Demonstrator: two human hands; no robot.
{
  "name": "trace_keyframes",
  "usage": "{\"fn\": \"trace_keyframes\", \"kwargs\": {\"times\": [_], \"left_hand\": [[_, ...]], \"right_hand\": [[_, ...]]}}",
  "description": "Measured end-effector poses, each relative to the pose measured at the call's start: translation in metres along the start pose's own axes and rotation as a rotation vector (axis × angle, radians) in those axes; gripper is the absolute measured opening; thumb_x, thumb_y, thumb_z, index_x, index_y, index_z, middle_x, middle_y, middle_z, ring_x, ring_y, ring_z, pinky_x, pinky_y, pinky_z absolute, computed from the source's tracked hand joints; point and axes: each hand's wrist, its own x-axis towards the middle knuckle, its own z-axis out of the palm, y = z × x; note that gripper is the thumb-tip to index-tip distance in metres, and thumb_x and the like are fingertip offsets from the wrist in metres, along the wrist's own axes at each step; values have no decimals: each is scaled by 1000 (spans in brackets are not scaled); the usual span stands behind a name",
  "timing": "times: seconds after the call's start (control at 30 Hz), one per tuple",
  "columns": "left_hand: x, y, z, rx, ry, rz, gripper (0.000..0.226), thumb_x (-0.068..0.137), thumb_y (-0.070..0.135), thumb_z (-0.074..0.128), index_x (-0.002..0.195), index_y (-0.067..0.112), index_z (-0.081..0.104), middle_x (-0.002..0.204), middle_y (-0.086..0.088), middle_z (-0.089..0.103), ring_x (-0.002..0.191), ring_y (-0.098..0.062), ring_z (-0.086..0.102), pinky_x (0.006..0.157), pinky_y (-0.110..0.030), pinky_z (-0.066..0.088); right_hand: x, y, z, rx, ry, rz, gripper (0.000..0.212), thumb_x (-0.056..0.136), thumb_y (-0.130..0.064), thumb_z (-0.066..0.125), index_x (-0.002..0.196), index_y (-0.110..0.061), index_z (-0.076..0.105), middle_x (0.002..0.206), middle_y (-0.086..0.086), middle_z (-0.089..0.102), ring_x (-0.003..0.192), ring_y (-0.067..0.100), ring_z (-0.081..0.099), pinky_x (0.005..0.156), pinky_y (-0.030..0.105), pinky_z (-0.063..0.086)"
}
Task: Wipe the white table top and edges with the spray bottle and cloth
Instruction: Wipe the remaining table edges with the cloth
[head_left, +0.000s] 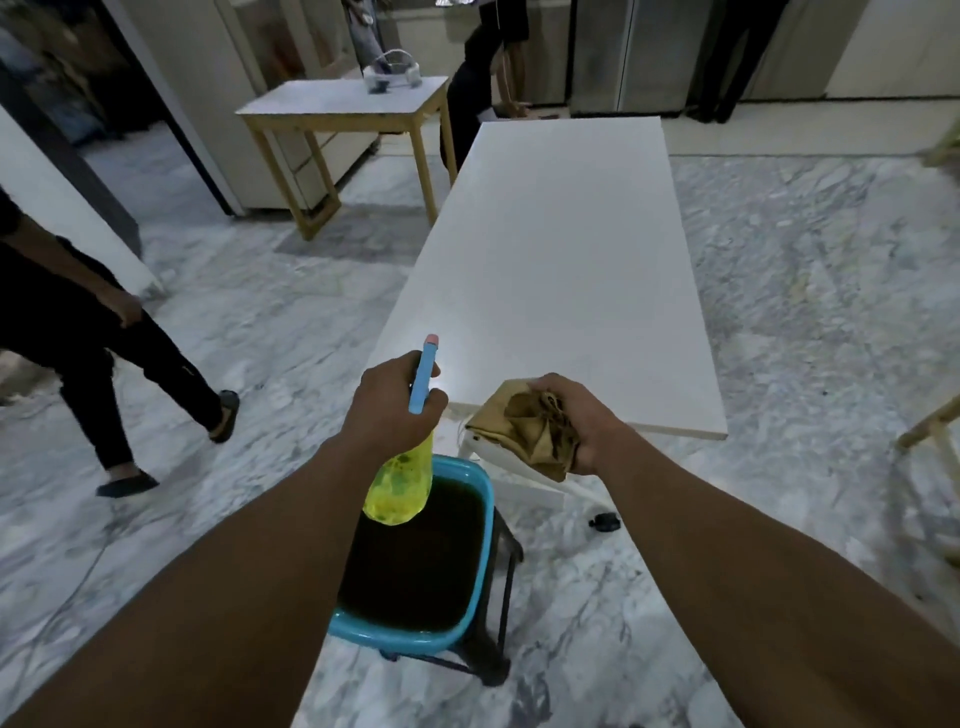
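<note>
Left hand (397, 402) is wrapped around the spray bottle (410, 447), blue nozzle aimed at the near end of the white table (566, 270), yellow body hanging over a blue tub (480, 561) of dark liquid. Right hand (579, 415) is clenched on the bunched tan cloth (524, 423) at the near edge. Best play, I'd say: mist the near end lightly, then wipe in long overlapping passes toward the far end (edges last). The top looks bare and matte; marble floor all around, a person walking at left.
</note>
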Motion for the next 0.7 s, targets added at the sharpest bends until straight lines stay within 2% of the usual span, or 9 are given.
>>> {"fn": "trace_keyframes", "kwargs": {"times": [0.03,0.1,0.23,0.33,0.37,0.5,0.6,0.7], "left_hand": [[6,-19,-22,7,-18,-12,19,89,17,70,108,17,68,88,-6,75,77,-28,74,81,-42,61],[6,-24,-23,-1,-45,-14,18,89,16,69,107,17,68,87,-7,74,76,-28,74,81,-44,61],[25,-28,-28,-26,-73,21,18,88,15,69,107,15,67,87,-8,75,78,-27,74,80,-37,59],[44,-36,-37,-20,-74,62,19,89,16,69,109,14,67,92,-7,73,79,-25,71,72,-23,52],[58,-51,-46,-15,-84,63,19,90,16,69,109,14,67,93,-7,72,79,-25,71,71,-23,53],[99,-89,-81,-29,-119,87,19,89,14,69,108,13,68,95,-11,72,80,-30,73,82,-46,61],[120,-111,-95,-38,-152,128,19,88,14,68,107,13,67,95,-12,72,80,-31,74,82,-47,61],[144,-147,-110,-62,-199,168,18,89,18,68,106,16,66,91,-9,73,78,-29,75,81,-45,62]], "right_hand": [[7,7,25,19,19,-2,31,81,-32,69,97,-6,69,85,13,71,74,29,69,78,38,58],[9,10,26,57,53,-10,29,80,-32,64,94,-7,70,86,13,71,76,30,69,83,41,56],[25,-2,37,98,99,-64,33,79,-39,58,82,-10,71,84,12,67,77,30,65,83,42,54],[49,-17,58,111,112,-81,40,78,-43,56,93,-9,71,91,14,68,82,32,65,83,44,55],[65,-17,77,127,113,-78,42,78,-44,56,97,-9,70,94,15,67,84,33,65,85,45,55],[93,-24,128,129,121,-92,52,77,-50,59,107,-9,71,103,17,67,94,35,64,97,51,49],[109,-26,150,151,151,-110,54,79,-54,59,102,-7,74,96,18,71,85,35,68,89,47,53],[131,-18,184,203,166,-151,63,79,-60,60,107,-5,75,101,20,72,87,36,69,88,46,53]]}}
